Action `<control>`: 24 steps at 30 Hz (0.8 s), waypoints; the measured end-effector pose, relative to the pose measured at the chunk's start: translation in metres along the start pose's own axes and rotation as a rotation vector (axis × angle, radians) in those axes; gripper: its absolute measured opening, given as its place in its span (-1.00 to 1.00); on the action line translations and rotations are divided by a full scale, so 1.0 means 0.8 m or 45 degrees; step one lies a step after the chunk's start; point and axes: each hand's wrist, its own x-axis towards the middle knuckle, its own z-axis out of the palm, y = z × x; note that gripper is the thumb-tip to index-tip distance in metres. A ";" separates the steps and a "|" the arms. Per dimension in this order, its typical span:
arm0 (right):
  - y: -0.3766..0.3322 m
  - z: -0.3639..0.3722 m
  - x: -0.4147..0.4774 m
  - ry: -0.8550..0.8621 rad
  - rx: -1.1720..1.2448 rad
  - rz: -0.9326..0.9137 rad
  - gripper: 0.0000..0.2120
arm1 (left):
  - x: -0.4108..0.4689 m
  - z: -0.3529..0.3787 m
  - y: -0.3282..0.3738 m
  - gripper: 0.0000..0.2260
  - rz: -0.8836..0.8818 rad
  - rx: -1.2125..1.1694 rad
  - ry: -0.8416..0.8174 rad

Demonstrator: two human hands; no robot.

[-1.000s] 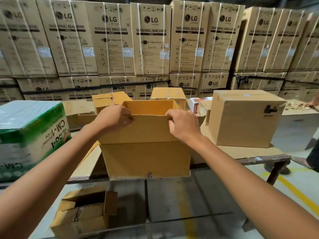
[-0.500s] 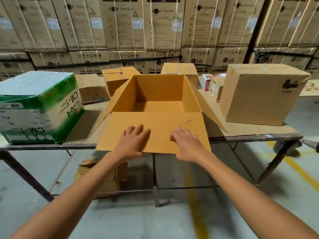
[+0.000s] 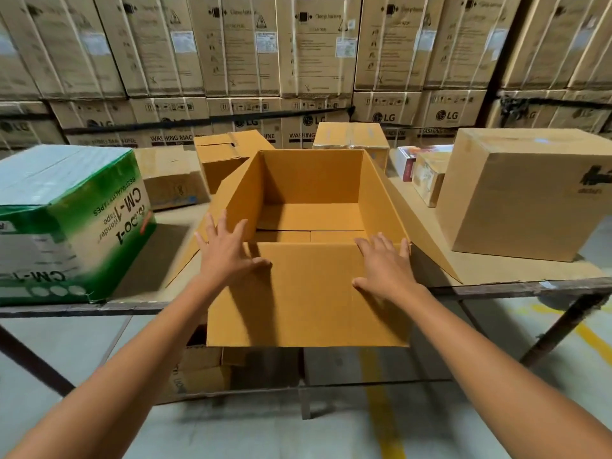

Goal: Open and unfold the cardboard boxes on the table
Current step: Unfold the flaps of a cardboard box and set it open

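An open orange-brown cardboard box [image 3: 311, 187] stands on the table [image 3: 516, 276] in front of me, empty inside. Its near flap [image 3: 308, 303] is folded out and hangs over the table's front edge. Both side flaps lean outward. My left hand [image 3: 225, 250] lies flat with spread fingers on the near left corner of the box, at the flap's fold. My right hand [image 3: 384, 266] lies flat with spread fingers on the flap's right side, near the fold. Neither hand grips anything.
A green and white tape carton [image 3: 66, 220] stands at the left, a large closed brown box [image 3: 526, 193] at the right. Smaller boxes [image 3: 228, 157] sit behind the open one. Another box [image 3: 198, 366] lies under the table. Stacked appliance cartons [image 3: 314, 51] wall the back.
The near flap, held upright a second ago, has been folded down over the table edge. Both hands have slid forward along it to the fold.
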 end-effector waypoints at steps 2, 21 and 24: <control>0.007 0.006 0.018 0.040 -0.022 0.007 -0.31 | 0.021 0.008 -0.010 -0.03 -0.058 0.005 -0.129; 0.020 0.016 0.024 0.081 0.116 0.103 -0.21 | 0.032 0.017 0.021 -0.19 0.105 0.102 -0.188; 0.011 0.001 -0.012 0.041 0.351 0.029 -0.22 | 0.007 0.001 0.037 -0.27 0.183 -0.007 -0.137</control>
